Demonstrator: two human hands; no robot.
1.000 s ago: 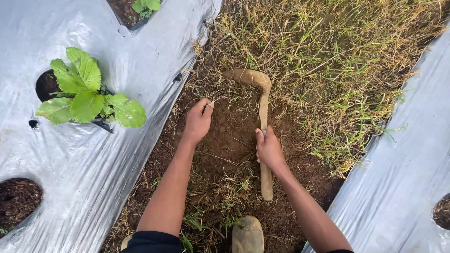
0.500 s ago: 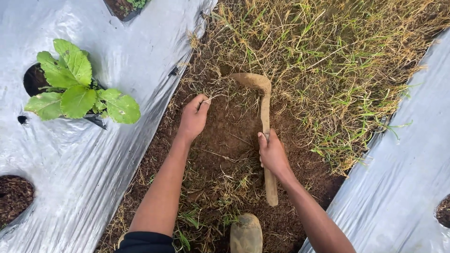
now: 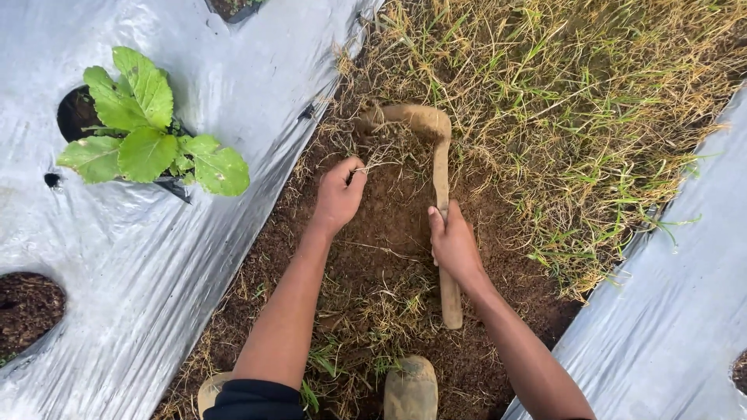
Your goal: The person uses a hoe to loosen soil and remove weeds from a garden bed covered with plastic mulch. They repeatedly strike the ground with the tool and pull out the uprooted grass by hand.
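Left hand (image 3: pixel 339 196): my fingers are pinched shut on a tuft of dry grass (image 3: pixel 375 163), just left of the tool's blade.
Right hand (image 3: pixel 454 243): my fingers are wrapped closed around the wooden handle, thumb lying along it.
Hand hoe (image 3: pixel 440 175): soil-coloured, with a straight wooden handle running away from me and a curved blade hooking left at the far end; the blade sits in the grass at the edge of the bare patch, between my two hands and beyond them.
Bare soil (image 3: pixel 389 225): dark brown patch between my forearms, strewn with loose stalks.
Grass strip (image 3: pixel 576 101): mostly dry yellow, some green blades, filling the furrow ahead and to the right.
Plastic mulch, left (image 3: pixel 156 264): silver-grey sheet, wrinkled, with round planting holes.
Plastic mulch, right (image 3: pixel 669 311): same silver-grey sheet, sloping along the furrow's right edge.
Seedling (image 3: pixel 148 140): broad green leaves growing from a hole in the left sheet, well apart from my hands.
Empty hole (image 3: pixel 27 307): dark soil showing, lower left.
Boots (image 3: pixel 411 389): muddy toes at the bottom edge.
Labels, signs: none legible.
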